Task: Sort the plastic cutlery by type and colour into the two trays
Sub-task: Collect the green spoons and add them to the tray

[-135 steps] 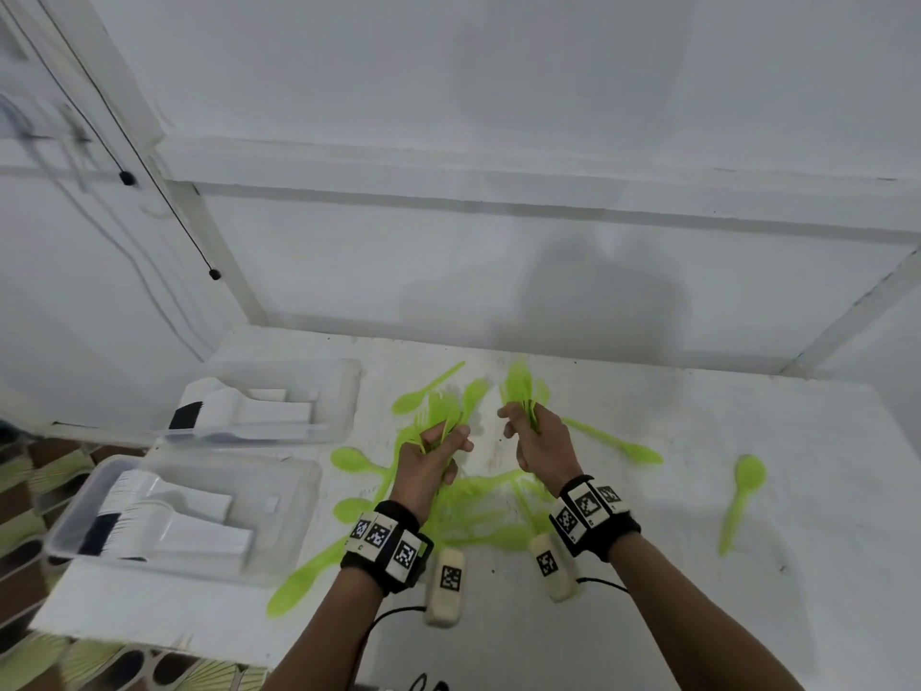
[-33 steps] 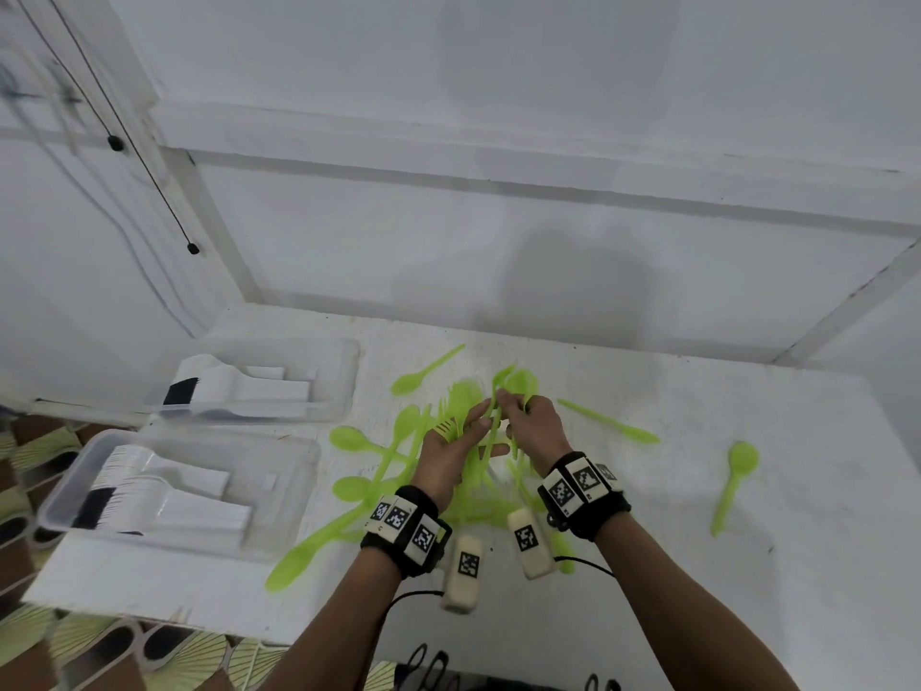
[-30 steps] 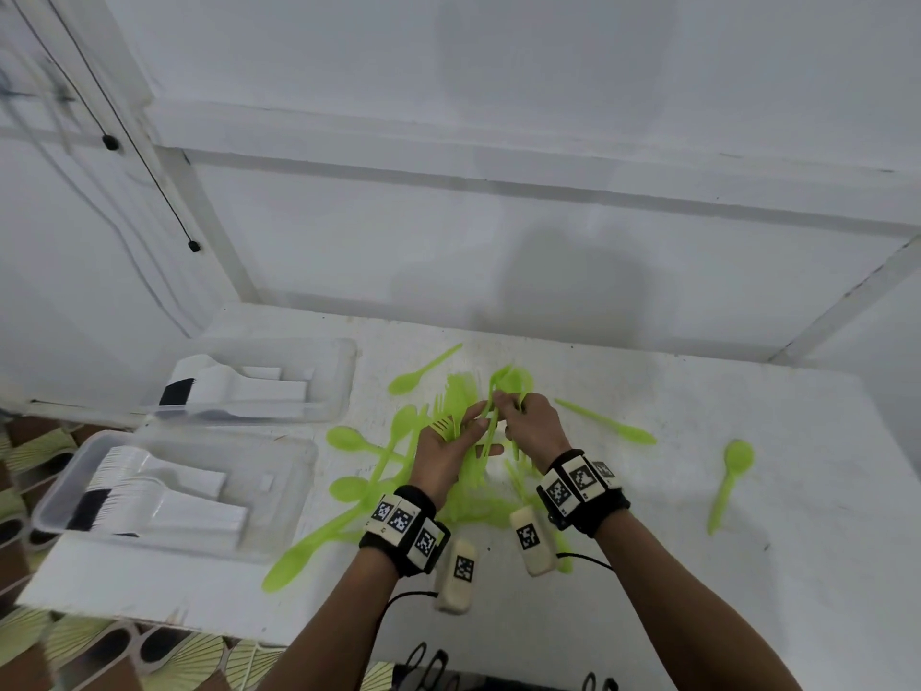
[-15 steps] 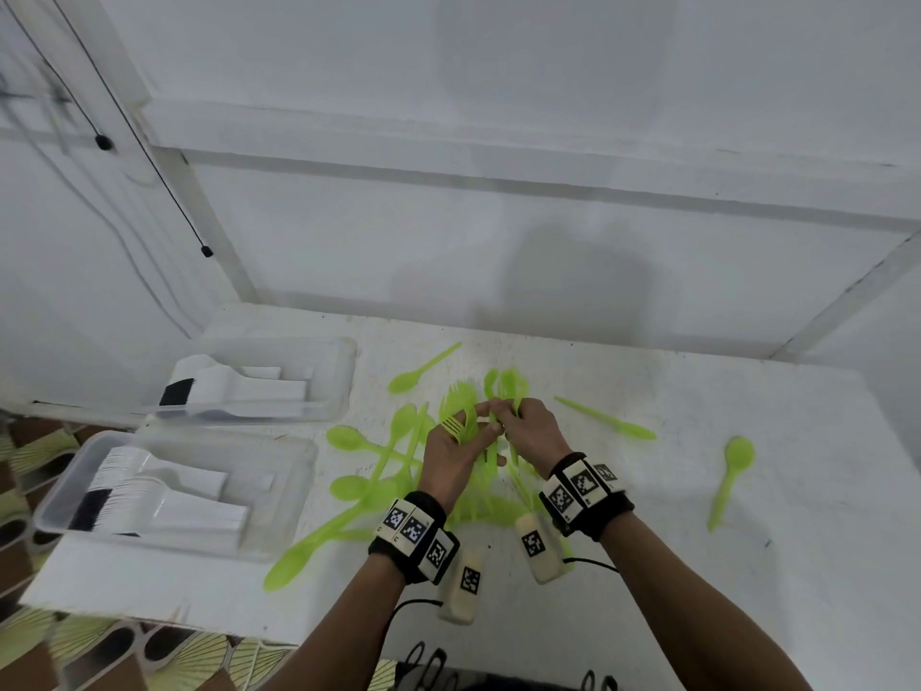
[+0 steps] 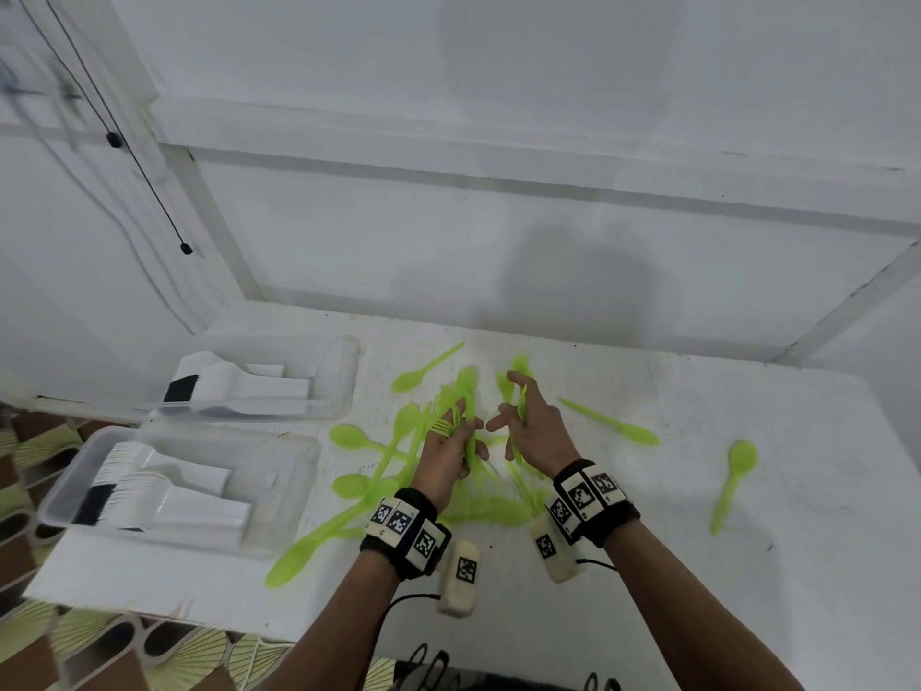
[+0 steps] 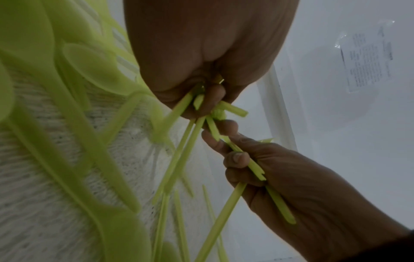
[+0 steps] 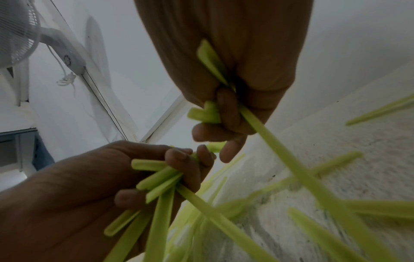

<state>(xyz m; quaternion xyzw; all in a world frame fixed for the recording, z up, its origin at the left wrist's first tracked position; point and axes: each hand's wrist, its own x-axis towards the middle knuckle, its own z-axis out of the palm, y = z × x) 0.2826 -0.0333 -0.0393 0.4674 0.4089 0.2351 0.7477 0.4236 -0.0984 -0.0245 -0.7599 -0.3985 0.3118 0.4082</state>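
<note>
hands [image 5: 491,433] parted slightly, both gripping green cutlery [image 5: 466,391].

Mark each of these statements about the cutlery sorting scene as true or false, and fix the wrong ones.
1. Both trays already hold white cutlery. True: far tray, near tray.
2. The left hand holds nothing. False: it grips a bunch of green forks.
3. The right hand holds green cutlery. True.
4. A lone green spoon lies right of both hands. True.
5. Green cutlery already lies in the near tray. False: only white pieces show there.
</note>
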